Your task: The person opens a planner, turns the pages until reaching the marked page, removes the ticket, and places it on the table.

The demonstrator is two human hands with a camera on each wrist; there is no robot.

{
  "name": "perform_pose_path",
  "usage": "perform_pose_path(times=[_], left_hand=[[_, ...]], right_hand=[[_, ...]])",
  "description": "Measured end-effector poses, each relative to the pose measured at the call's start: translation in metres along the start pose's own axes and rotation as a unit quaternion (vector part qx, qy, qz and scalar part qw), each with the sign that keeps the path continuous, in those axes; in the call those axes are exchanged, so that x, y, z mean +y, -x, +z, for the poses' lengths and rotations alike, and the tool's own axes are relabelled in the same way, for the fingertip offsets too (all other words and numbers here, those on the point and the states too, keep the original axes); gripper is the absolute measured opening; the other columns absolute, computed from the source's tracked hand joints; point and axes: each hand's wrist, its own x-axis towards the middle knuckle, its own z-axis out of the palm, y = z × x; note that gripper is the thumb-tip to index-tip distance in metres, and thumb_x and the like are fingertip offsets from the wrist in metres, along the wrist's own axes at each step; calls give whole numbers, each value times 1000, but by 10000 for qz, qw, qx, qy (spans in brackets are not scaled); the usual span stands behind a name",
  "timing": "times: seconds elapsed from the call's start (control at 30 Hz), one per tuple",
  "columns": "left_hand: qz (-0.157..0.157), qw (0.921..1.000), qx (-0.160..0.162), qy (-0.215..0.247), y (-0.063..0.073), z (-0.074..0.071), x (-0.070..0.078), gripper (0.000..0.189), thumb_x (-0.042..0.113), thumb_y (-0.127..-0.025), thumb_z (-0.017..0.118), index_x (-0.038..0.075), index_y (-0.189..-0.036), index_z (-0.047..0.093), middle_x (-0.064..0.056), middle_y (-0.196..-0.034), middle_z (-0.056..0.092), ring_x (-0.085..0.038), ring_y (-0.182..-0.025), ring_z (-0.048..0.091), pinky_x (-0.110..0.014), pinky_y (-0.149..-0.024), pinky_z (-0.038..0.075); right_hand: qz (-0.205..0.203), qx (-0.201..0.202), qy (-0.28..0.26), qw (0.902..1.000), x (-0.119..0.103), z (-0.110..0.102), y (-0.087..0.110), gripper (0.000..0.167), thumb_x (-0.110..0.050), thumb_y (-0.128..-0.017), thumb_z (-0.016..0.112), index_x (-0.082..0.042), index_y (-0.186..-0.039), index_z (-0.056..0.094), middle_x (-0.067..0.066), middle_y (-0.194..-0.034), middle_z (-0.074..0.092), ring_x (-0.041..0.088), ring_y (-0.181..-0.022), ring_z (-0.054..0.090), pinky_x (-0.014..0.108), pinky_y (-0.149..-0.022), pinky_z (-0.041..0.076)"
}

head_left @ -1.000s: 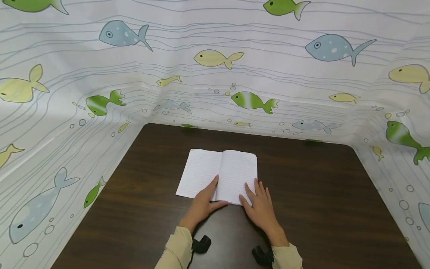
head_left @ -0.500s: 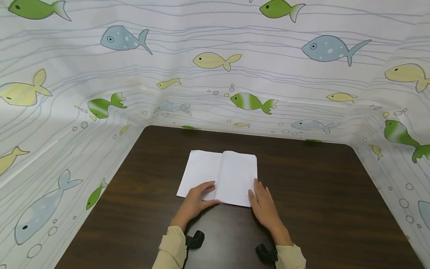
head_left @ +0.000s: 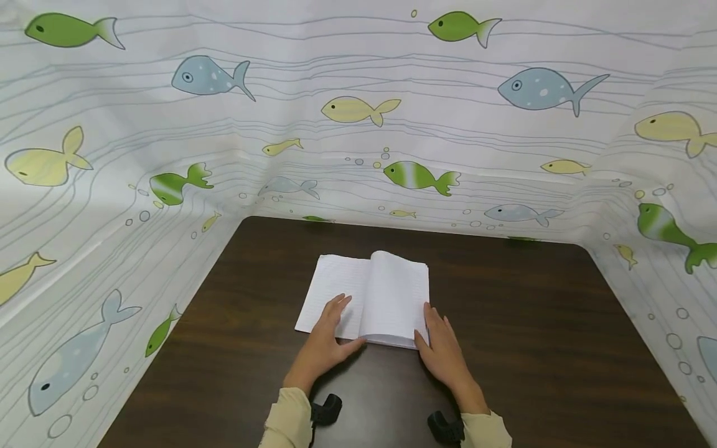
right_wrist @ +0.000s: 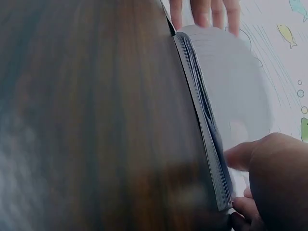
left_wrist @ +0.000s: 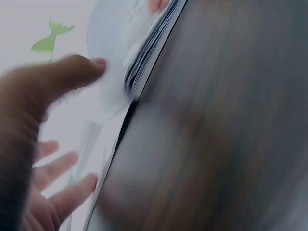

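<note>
Left sleeve [head_left: 287, 418] is a pale beige, kinda wrinkly fabric, and the right sleeve [head_left: 486, 430] is the same stuff. There's a chunky black hooked gadget [head_left: 327, 410] at the left cuff [head_left: 295, 398], and a matching rounded black one [head_left: 445, 428] over on the right.

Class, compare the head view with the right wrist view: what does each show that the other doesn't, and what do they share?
Only the head view: the left sleeve, the right sleeve and the far table edge.

Only the right wrist view: the layered page edges seen side-on, close up.

Both: the notebook, left hand, right hand, brown table and fish-patterned backdrop.
</note>
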Motion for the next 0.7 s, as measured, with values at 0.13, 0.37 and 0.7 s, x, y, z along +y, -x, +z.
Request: perform_pose_path(times=[0.13,0.37,0.7], left_hand=[[119,9982,265,-530,0,8,4,88,20,-82,90,1,-154,43,-21,-155,43,-35,-140,49,-51,-106,49],[77,9841,1682,-563,-3,7,0,87,-20,-70,74,-4,-150,43,-26,-151,44,-42,-136,49,-54,-103,49],[-547,9445,2672,-1831,-4,7,0,82,-11,-71,85,-5,-145,49,-34,-161,26,-52,-150,21,-67,-119,19]], right_hand=[[46,-72,157,9998,1,1,-1,71,-20,-103,59,11,-158,26,26,-164,30,43,-152,28,61,-123,14],[75,-61,146,9998,0,4,0,78,-31,-104,61,11,-158,25,26,-164,29,43,-152,28,61,-123,14],[36,0,170,9998,0,5,0,77,-32,-103,62,11,-158,28,27,-163,31,45,-152,28,61,-123,15]])
